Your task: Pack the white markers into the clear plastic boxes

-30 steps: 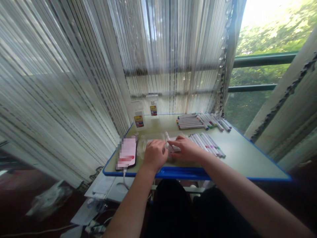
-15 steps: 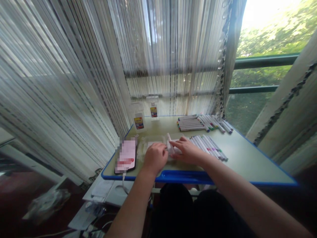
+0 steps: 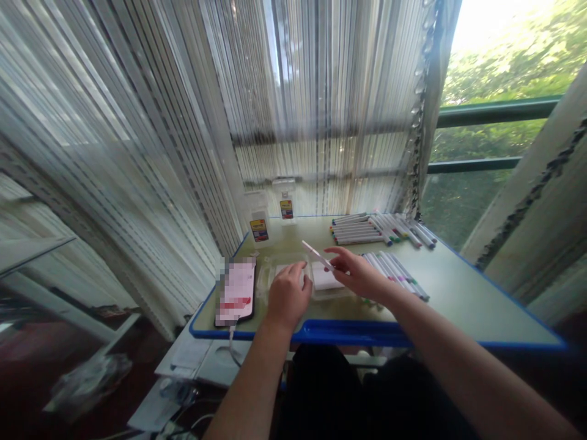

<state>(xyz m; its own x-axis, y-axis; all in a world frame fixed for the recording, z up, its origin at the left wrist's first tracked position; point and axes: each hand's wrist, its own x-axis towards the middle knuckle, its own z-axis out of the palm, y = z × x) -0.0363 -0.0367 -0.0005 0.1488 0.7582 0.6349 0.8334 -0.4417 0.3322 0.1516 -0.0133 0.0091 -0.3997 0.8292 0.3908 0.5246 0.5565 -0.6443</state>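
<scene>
My right hand (image 3: 351, 269) holds a slim white marker (image 3: 316, 255) between thumb and fingers, tilted in the air. Beneath it lies the right part of an open clear plastic case (image 3: 328, 294), with white contents (image 3: 324, 276) that I cannot make out further. My left hand (image 3: 288, 294) rests over the case's left part, its thumb apart from the fingers and nothing visible in its grasp. Right of my right hand lies a row of white markers (image 3: 394, 272) with coloured ends, partly hidden by the hand and wrist.
More white markers (image 3: 358, 232) lie along the table's back right. Two clear cases with labels (image 3: 259, 230) stand at the back left. A phone (image 3: 236, 290) with a white cable (image 3: 232, 339) lies at left. The table (image 3: 472, 299) has a blue edge and front tray groove (image 3: 348, 332).
My right hand has lifted away from the case with the white marker, which now points up and left. The left hand stays near the same spot. The view has shifted slightly.
</scene>
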